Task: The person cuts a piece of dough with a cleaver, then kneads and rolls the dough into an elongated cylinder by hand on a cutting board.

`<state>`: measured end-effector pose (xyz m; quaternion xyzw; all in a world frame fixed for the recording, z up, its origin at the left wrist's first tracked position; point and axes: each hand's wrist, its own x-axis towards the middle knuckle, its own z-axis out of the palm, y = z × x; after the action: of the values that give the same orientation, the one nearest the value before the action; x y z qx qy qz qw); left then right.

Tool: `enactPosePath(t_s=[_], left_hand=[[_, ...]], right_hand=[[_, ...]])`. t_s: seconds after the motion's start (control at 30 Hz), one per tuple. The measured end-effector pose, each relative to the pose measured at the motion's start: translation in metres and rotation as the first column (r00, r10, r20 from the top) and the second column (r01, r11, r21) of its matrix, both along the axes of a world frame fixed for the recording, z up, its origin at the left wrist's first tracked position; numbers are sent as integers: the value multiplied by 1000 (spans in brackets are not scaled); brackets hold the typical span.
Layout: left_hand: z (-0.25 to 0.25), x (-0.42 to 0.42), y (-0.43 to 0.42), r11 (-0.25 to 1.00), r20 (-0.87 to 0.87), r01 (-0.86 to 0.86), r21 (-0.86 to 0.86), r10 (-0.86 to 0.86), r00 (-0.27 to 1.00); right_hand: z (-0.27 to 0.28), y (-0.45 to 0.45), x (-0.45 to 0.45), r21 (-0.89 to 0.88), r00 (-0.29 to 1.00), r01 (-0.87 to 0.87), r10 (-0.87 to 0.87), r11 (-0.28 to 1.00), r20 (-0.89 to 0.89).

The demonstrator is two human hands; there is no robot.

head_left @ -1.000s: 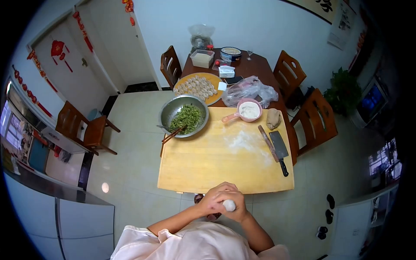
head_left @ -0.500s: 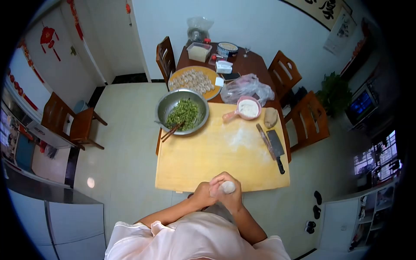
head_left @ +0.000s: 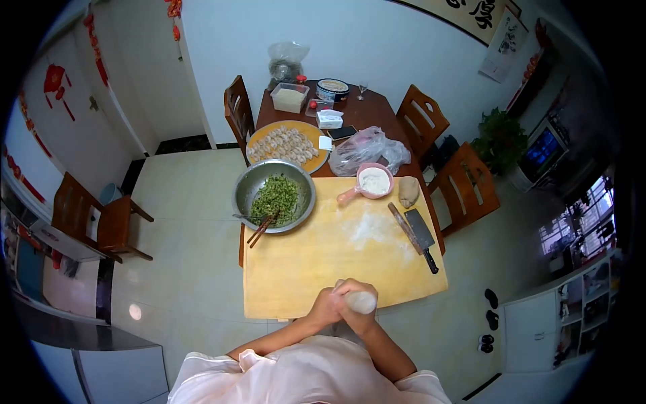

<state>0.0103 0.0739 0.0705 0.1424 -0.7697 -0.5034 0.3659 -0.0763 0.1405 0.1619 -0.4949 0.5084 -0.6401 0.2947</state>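
A pale, rounded lump of dough (head_left: pixel 361 302) bulges from between my hands, above the near edge of the wooden board (head_left: pixel 303 269). My right hand (head_left: pixel 355 319) is wrapped round it, fingers curled over the top. Pressed against the right from the side, my left hand (head_left: pixel 326 307) is closed on the same dough; most of its fingers are hidden. Further up the board lie a cleaver (head_left: pixel 420 227), a rolling pin (head_left: pixel 405 229), a bigger piece of dough (head_left: pixel 408 192) and a pink scoop of flour (head_left: pixel 375 180).
A steel bowl (head_left: pixel 308 202) of chopped green filling, with chopsticks (head_left: pixel 261 232) in it, sits at the board's left. Behind it, a round tray (head_left: pixel 254 145) carries dumplings. A plastic bag (head_left: pixel 370 149), tissue pack (head_left: pixel 330 119) and tin (head_left: pixel 332 90) stand on the table; chairs flank it.
The camera view has tilted and shifted, so the table sits lower in the picture. Both hands stay clasped on the dough, which shows slightly more beyond the right hand.
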Motion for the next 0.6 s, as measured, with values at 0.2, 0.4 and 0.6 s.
enactPosePath(t_s=[0.2, 0.4, 0.6], left_hand=[[-4, -13, -9, 992, 112, 38, 120, -51, 992], [40, -26, -37, 971, 282, 207, 122, -233, 931], [31, -60, -39, 939, -46, 323, 115, -320, 946]], right_hand=[[-6, -11, 0, -45, 824, 106, -63, 993, 562], [9, -16, -46, 26, 991, 100, -97, 995, -93], [-11, -24, -69, 17, 999, -34, 34, 999, 22]])
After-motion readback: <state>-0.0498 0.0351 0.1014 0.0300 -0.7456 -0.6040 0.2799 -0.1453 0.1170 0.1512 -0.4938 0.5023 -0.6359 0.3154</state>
